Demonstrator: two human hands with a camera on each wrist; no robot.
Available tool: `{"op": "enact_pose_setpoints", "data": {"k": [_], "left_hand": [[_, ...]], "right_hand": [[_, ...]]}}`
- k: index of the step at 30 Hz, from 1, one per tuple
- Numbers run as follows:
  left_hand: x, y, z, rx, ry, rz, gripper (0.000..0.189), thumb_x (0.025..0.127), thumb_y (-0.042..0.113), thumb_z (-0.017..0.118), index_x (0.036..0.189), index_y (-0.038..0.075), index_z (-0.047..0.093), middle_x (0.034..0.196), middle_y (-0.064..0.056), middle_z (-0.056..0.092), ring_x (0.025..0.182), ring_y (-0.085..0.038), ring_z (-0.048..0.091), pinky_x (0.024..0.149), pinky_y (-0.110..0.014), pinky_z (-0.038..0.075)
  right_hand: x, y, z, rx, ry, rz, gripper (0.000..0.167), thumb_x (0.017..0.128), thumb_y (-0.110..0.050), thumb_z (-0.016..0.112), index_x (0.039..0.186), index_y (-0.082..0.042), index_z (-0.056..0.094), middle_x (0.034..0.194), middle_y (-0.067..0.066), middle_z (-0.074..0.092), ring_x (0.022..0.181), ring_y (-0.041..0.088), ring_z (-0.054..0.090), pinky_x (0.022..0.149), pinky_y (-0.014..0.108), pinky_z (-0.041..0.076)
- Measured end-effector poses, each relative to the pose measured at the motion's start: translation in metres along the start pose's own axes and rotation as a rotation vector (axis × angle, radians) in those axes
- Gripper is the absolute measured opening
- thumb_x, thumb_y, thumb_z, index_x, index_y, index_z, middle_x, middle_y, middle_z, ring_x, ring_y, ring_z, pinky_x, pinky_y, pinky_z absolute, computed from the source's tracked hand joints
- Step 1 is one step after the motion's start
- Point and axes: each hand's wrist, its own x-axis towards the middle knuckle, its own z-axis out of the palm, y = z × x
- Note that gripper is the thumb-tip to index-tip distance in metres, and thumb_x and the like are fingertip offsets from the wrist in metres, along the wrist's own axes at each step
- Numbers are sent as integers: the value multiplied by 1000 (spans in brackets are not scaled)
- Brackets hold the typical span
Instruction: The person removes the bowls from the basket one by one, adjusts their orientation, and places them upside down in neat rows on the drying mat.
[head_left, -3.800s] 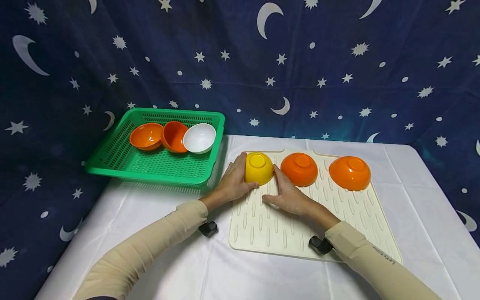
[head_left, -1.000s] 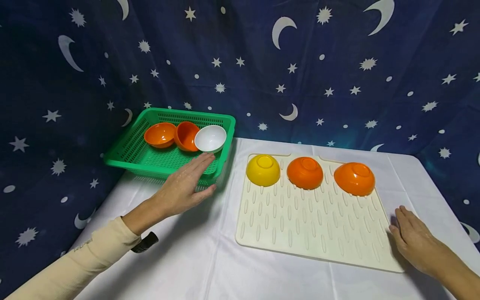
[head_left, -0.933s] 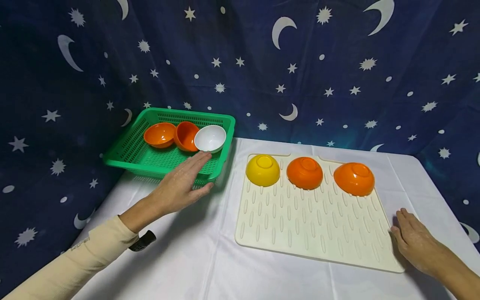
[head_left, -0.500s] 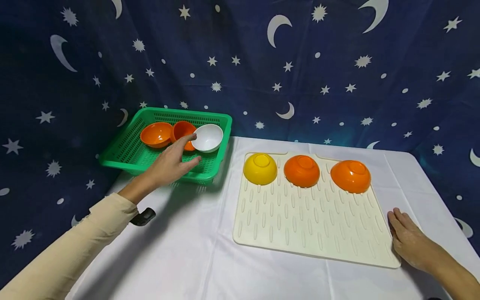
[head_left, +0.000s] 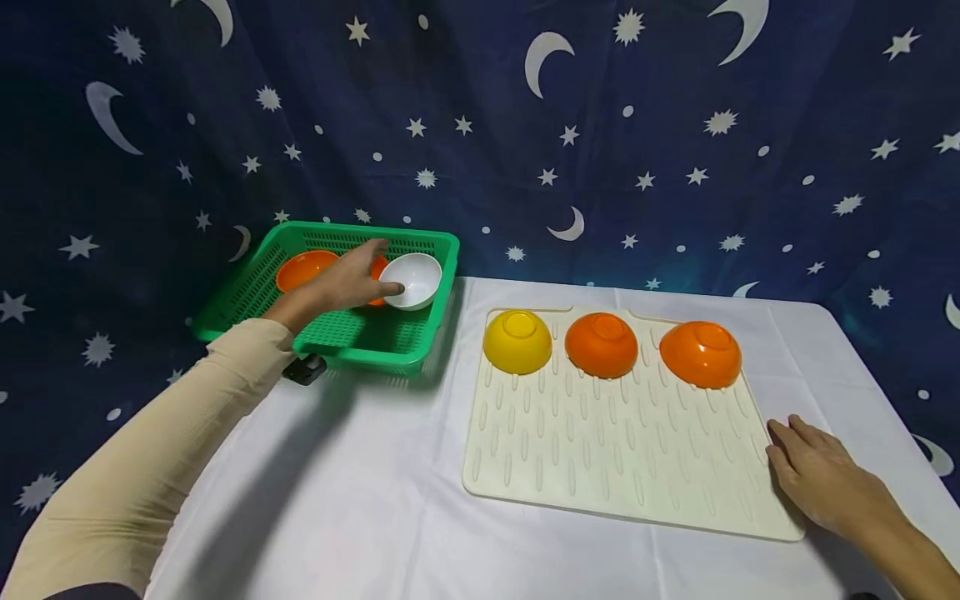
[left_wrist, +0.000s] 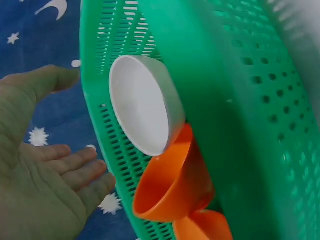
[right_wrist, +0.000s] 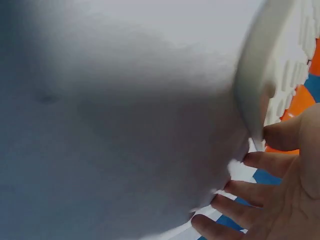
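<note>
Above the green basket (head_left: 360,358), my left hand (head_left: 345,282) spreads its thumb and fingers around the near side of a white bowl (head_left: 422,282). The left wrist view shows that hand holding nothing, with a gap to the white bowl (left_wrist: 140,105). Two orange bowls, one (head_left: 303,268) partly behind the hand and one (left_wrist: 167,182) tilted against the white one, lie in the basket too. My right hand (head_left: 828,479) rests by the right edge of a cream drying mat (head_left: 555,467). Its thumb touches or nearly touches that edge, fingers extended.
Upside down along the mat's far side stand a yellow bowl (head_left: 517,343), an orange bowl (head_left: 602,346) and another orange bowl (head_left: 701,355). A white cloth (head_left: 360,500) covers the table. A dark curtain (head_left: 480,125) with moons and stars hangs behind.
Both hands were at the yellow bowl and have let go of it. My left hand has moved left and forward over the basket; my right hand has gone to the mat's right edge.
</note>
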Motion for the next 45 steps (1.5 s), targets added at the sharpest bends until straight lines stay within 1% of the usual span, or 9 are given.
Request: {"op": "enact_pose_setpoints", "data": {"k": [4, 9, 15, 21, 26, 31, 37, 40, 45], "left_hand": [[14, -3, 6, -60, -31, -55, 95, 90, 20, 78, 158, -6, 17, 155, -31, 31, 134, -46, 39, 111, -58, 35], [26, -11, 13, -18, -108, -97, 100, 85, 20, 83, 154, -10, 17, 146, -34, 38, 126, -47, 43, 108, -58, 39], [36, -18, 22, 10, -179, -187, 122, 85, 25, 83, 153, -8, -12, 149, -37, 28, 132, -48, 36, 116, -57, 26], [41, -14, 28, 115, -200, -209, 126, 86, 29, 82, 153, -6, -18, 153, -39, 21, 136, -50, 34, 116, -57, 27], [45, 0, 28, 248, -285, -260, 134, 85, 33, 82, 152, 0, -29, 156, -42, 5, 140, -55, 28, 115, -58, 28], [53, 10, 26, 304, -360, -240, 127, 87, 35, 80, 153, -5, -22, 155, -42, 14, 138, -53, 31, 113, -57, 31], [58, 8, 22, 317, -375, -247, 128, 89, 38, 78, 153, -3, -25, 157, -39, 10, 139, -51, 29, 115, -59, 27], [61, 9, 20, 310, -341, -220, 128, 89, 38, 78, 152, -3, -26, 158, -40, 5, 141, -54, 27, 115, -59, 27], [63, 10, 19, 305, -283, -218, 126, 87, 37, 80, 155, 1, -20, 154, -41, 12, 134, -55, 35, 110, -58, 35]], "right_hand": [[-4, 0, 2, -5, 20, -31, 57, 109, -25, 40, 141, 21, 35, 144, 48, 22, 130, 67, 23, 96, 80, 27], [-5, 2, 8, -16, 17, -76, 58, 111, -26, 33, 148, 18, 25, 149, 48, 16, 137, 65, 14, 93, 84, 25], [-2, -3, 12, -24, 15, -60, 55, 110, -21, 34, 146, 20, 25, 147, 49, 16, 136, 66, 14, 87, 88, 25], [-3, -2, 12, -24, 2, -60, 54, 110, -20, 33, 146, 19, 24, 146, 49, 15, 135, 67, 15, 85, 88, 27], [-3, -4, 11, -37, -14, -59, 51, 110, -17, 35, 145, 19, 26, 144, 51, 17, 133, 69, 17, 83, 88, 28], [-7, -6, 16, -43, 13, -57, 50, 108, -15, 38, 143, 19, 30, 143, 51, 21, 132, 69, 20, 85, 87, 30], [-8, -5, 17, -35, 47, -53, 50, 108, -15, 39, 143, 20, 30, 143, 51, 21, 132, 69, 20, 86, 87, 28], [-5, -6, 14, -42, 59, -55, 49, 107, -13, 40, 142, 21, 31, 141, 52, 21, 131, 70, 21, 87, 87, 28], [1, -5, 5, -28, 40, -92, 45, 104, -7, 45, 135, 23, 35, 135, 56, 24, 124, 72, 26, 97, 79, 30]]}}
